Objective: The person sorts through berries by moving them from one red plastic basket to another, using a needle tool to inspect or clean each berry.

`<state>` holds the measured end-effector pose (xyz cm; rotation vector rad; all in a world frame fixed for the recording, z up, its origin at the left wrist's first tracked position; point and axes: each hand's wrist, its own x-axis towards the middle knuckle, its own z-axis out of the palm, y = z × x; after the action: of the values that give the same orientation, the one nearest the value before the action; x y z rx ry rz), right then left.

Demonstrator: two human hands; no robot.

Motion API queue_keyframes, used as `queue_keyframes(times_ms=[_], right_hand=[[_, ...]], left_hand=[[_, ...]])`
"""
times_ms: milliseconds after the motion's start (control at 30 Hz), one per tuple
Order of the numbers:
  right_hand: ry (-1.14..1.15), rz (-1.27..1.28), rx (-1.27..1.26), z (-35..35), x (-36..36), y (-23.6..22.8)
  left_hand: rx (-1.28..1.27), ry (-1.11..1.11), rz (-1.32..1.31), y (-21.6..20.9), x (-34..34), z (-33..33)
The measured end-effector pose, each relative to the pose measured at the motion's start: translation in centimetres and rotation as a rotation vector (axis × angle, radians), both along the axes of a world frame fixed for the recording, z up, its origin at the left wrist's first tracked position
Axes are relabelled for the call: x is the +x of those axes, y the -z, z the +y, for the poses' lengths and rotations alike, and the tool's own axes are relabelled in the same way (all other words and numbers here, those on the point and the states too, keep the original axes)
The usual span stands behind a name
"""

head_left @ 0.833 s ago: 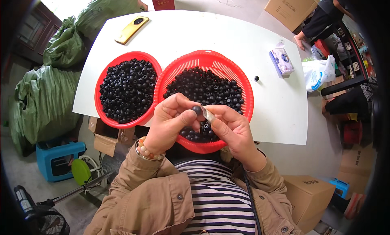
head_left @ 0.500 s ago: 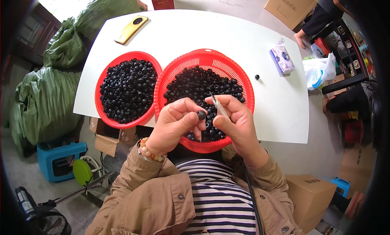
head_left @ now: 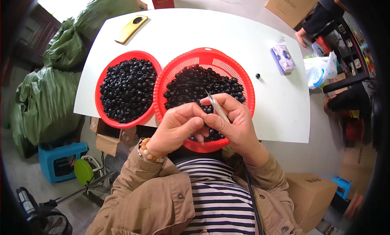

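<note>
- Black beads (head_left: pixel 195 84), heaped centre-frame and left, are probably light, hard, slippery; best gripped by their sides.
- Pointed tool (head_left: pixel 218 108) is pinched by right hand (head_left: pixel 233 121).
- Left hand (head_left: pixel 176 123): fingers are bunched; contents cannot be told.

The hands (head_left: pixel 176 127) have drawn together (pinched bead gone from sight).

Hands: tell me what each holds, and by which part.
The right hand holds a pointed tool by its pale handle; whether the left hand holds anything cannot be told.
</note>
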<state>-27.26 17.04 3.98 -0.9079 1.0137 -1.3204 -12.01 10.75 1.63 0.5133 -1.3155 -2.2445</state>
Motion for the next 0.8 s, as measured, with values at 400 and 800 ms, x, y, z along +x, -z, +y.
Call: queue_keyframes(times_ms=[400, 800], right_hand=[[0.284, 0.275, 0.012, 1.2, -1.3, 1.5], [0.283, 0.378, -0.016, 1.2, -1.1, 1.9]], left_hand=[[-0.397, -0.779, -0.357, 0.8, 3.9, -4.3], [-0.923, -1.103, -0.838, 3.4, 10.1, -11.5]])
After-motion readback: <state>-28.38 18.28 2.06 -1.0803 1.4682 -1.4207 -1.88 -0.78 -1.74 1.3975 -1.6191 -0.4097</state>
